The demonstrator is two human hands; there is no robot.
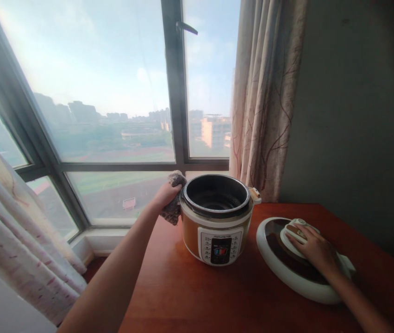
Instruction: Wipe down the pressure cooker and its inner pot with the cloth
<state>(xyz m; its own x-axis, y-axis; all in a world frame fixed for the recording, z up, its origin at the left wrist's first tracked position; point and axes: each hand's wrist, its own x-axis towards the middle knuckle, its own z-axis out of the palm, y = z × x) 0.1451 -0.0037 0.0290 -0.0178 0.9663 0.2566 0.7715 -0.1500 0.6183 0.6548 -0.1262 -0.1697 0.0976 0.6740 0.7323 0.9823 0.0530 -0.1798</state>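
cloth (173, 209): mostly hidden behind cooker (216, 219) | panel text: unreadable

lid (287, 266) right of cooker (216, 217), on table (200, 296)

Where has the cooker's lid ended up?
The lid lies flat on the wooden table, right of the open pressure cooker and apart from it, with the right hand resting on its handle.

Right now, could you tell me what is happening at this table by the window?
A person holds a grey cloth with the left hand against the side of an open electric cooker standing on the wooden table. The right hand rests on the handle of the cooker's lid, which lies flat on the table beside it.
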